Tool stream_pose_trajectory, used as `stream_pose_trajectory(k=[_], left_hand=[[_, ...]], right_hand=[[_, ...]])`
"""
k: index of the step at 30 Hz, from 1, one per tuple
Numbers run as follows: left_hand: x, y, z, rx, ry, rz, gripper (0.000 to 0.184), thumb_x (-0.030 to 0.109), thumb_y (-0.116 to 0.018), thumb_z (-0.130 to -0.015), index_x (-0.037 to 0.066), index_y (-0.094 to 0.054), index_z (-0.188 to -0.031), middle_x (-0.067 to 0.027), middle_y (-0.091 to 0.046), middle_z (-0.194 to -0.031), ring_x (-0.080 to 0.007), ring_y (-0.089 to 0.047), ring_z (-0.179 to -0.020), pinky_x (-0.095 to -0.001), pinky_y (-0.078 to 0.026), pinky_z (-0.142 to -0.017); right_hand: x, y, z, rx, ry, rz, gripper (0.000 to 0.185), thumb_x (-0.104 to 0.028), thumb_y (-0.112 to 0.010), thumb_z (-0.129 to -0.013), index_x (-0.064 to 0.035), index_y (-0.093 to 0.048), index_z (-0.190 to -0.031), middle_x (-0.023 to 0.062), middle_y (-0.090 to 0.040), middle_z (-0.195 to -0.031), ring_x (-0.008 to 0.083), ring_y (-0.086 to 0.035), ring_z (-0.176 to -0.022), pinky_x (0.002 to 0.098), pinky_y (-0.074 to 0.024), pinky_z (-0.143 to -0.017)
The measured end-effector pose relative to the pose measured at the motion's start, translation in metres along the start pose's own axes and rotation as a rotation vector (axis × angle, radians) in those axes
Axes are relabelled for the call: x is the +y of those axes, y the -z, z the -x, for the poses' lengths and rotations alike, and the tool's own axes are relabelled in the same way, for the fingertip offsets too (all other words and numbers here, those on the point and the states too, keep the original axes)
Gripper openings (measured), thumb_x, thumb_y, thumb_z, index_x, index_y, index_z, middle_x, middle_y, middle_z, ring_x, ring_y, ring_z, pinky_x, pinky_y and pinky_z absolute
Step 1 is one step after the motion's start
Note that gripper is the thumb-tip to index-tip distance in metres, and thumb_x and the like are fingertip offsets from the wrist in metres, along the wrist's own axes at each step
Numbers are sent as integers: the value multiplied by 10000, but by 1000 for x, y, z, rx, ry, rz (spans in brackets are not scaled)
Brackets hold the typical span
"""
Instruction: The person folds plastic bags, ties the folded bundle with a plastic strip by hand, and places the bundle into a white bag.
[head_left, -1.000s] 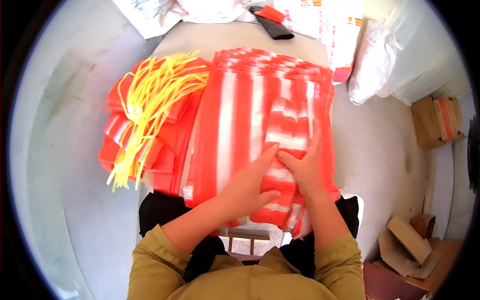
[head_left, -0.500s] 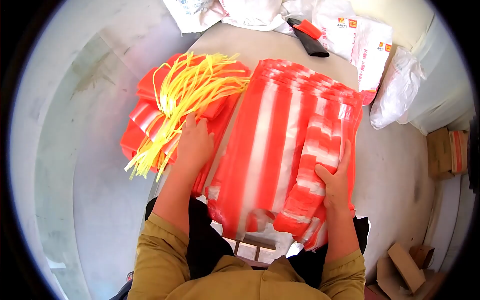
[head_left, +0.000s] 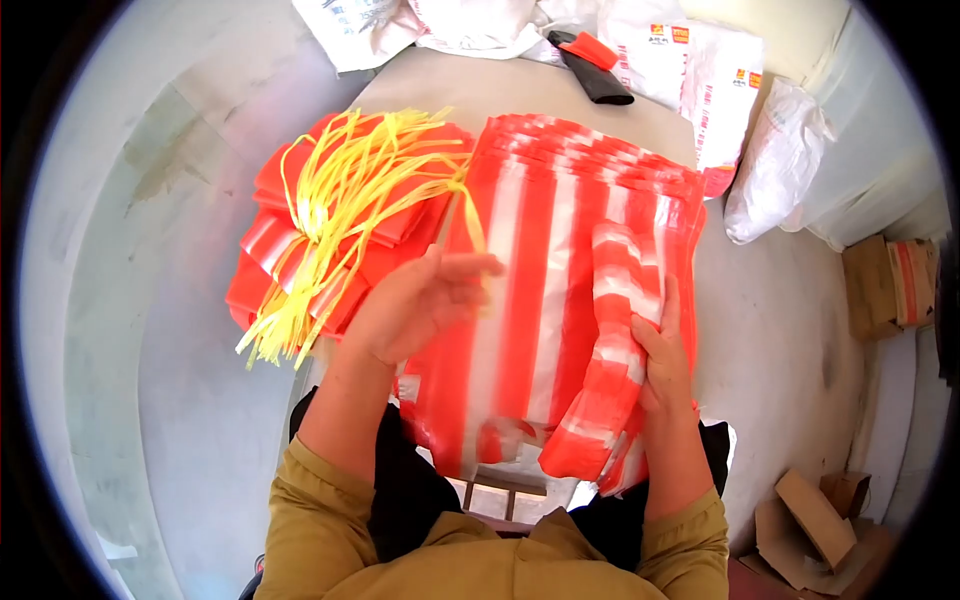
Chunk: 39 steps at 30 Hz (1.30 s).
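A wide stack of red-and-white striped plastic bags (head_left: 533, 270) lies in front of me. My right hand (head_left: 664, 352) grips a narrow folded bundle of striped bags (head_left: 607, 375) on the stack's right side, thumb on top. To the left, loose yellow plastic strips (head_left: 335, 190) are spread over a pile of folded red bags (head_left: 262, 292). My left hand (head_left: 428, 303) is over the stack's left edge, its fingers curled around a yellow strip (head_left: 474, 222) that trails from the heap.
White printed sacks (head_left: 725, 100) line the far edge of the table (head_left: 430, 85), with a black roll (head_left: 600, 82) and a red piece beside them. A white plastic bag (head_left: 780, 165) is at the right. Cardboard boxes (head_left: 870, 285) stand beyond, and an opened carton (head_left: 805, 540) lies lower right.
My left hand has moved right from the yellow heap to the striped stack, drawing a strip along. My right hand still holds the folded bundle, now turned more upright. The view has shifted slightly.
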<state>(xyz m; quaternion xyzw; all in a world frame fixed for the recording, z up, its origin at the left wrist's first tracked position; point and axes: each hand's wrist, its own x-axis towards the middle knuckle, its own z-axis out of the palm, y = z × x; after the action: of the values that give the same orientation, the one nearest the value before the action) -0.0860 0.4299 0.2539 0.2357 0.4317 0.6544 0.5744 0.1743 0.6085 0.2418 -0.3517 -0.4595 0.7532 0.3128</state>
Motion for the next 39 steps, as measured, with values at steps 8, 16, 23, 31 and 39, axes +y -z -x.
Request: stream_pose_trajectory(k=[8, 16, 23, 31, 39], left_hand=[[-69, -80, -21, -21, 266, 310, 512, 369, -597, -1055, 63, -534, -1461, -48, -630, -1314, -164, -616, -1188, -346, -517, -997], [-69, -81, -30, 140, 210, 196, 275, 115, -648, -1011, 81, -629, -1283, -18, -709, -1166, -134, -678, -1055, -318, -556, -949], [-64, -78, -29, 234, 159, 298, 285, 94, -661, -995, 98, -631, -1279, -38, -708, -1220, -161, -677, -1105, -347, -559, -982], [-83, -70, -41, 275, -10, 151, 435, -16, -659, -942, 36, -536, -1356, -90, -635, -1290, -178, -622, -1173, -335, -521, -1014], [-84, -78, -43, 370, -152, -177, 607, -111, -641, -900, 16, -479, -1471, -74, -608, -1285, -157, -624, -1129, -290, -524, -966]], right_hand=[[10, -5, 6, -69, 14, 40, 926, -15, -660, -929, -87, -108, -1669, 163, -411, -1556, 220, -527, -1307, 357, -512, -1038], [14, 4, 11, -168, -3, 77, 828, -153, -594, -1035, -89, -74, -1677, 161, -292, -1652, 238, -361, -1473, 349, -327, -1194], [21, 26, 6, -268, -165, 290, 770, -355, -542, -1086, -141, -105, -1682, 79, -567, -1261, 154, -544, -1070, 317, -463, -879], [-3, 34, 8, -275, 78, 737, 629, -139, -651, -996, -72, -396, -1567, 30, -643, -910, 128, -597, -788, 292, -501, -732], [-32, 54, 15, -193, 268, 1265, 174, -111, -708, -921, 34, -706, -1019, 118, -609, -785, 178, -605, -739, 336, -500, -689]])
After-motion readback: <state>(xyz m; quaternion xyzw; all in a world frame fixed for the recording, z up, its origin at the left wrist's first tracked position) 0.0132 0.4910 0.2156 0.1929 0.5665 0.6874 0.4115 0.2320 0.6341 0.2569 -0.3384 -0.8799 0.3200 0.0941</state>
